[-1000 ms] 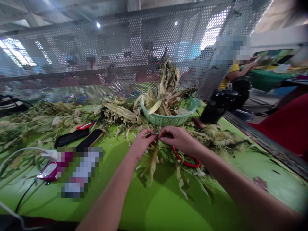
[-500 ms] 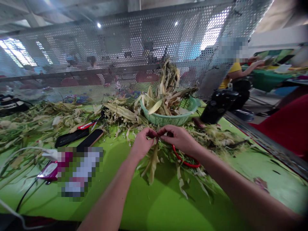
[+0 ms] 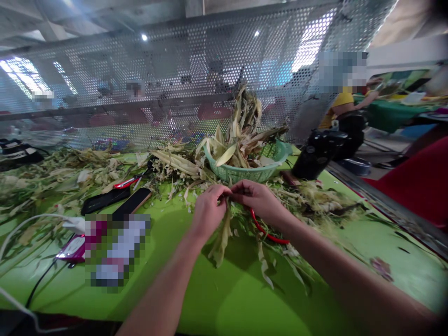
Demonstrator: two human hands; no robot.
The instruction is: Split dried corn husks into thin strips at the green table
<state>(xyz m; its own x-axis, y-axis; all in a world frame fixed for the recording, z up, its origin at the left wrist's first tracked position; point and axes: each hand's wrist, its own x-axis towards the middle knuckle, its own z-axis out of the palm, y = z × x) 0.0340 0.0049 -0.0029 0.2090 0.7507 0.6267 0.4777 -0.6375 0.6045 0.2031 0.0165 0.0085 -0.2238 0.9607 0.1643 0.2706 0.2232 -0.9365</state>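
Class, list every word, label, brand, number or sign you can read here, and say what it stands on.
No text is readable.
Black item at far left: pale markings, too blurred.
Purple device: pale label, too small and blurred.
Black container: faint mark, unreadable.
Pale object beside the purple device: pixelated, unreadable.
Dry husk: no text visible.

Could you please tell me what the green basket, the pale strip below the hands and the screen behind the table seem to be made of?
Green basket: probably plastic, with a slight sheen, judging by its even colour and perforated wall. Pale strip: likely dried plant husk, matte, given its leaf-like, uneven shape. Screen: seemingly metal, dull grey, with regular punched-looking holes.
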